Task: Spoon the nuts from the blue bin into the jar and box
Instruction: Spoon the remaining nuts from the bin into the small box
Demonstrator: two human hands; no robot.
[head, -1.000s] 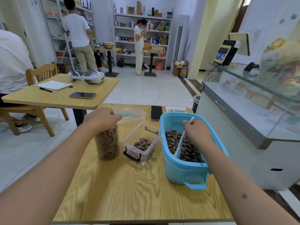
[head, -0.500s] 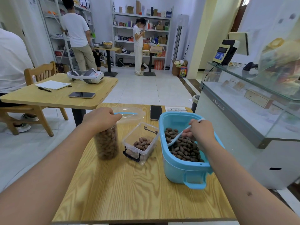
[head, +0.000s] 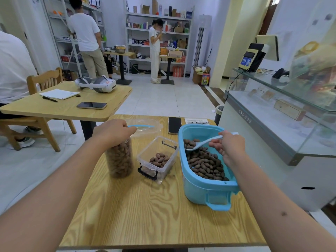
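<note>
Nuts are piled in the blue bin, at the right of the wooden table; dark brown, oblong, smooth-shelled, filling roughly the lower part of the bin. A few are carried in the bowl of the white spoon, which is held above the pile near the bin's left wall, bowl pointed toward the box.

Step in hand, by judgement: transfer of a loaded spoonful, scoop done, dump not yet done. The spoon handle is pinched by the right hand, fingers curled round it.

The clear box is just left of the bin, open, with a shallow layer of nuts on its floor; much room is left. The jar is further left and is filled with nuts nearly to the top. Its mouth is covered and clasped by the left hand, so the box is the likely target.

Next move calls for: spoon kept level over the bin's rim, carried a short way left, tipped over the box centre. Spill risk is judged highest at the rim crossing, since the nuts sit loose and heaped in a shallow bowl.

Behind the box a clear lid is lying flat, and a phone is beside it. The far table and people are well apart.
</note>
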